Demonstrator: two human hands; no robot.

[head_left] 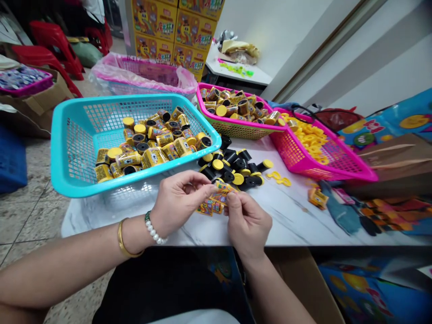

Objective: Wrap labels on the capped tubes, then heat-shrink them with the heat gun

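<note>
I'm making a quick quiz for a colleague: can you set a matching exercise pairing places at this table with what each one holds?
Places:
1. turquoise basket
2. far-right pink basket
3. marble-look tabletop
4. left hand and right hand

Contents:
A. yellow rings
B. printed yellow label strip
C. labelled yellow canisters
D. loose black tubes

Pairs: 1-C, 2-A, 3-D, 4-B.

Stacked yellow printed cartons (176,33) just behind a plastic crate lined with a pink bag (141,74). Red plastic stools (57,49) toward the far left, a blue crate (11,157) on the tiled floor (30,216). Green plastic pieces (236,69) on a small white table (259,76).
</note>
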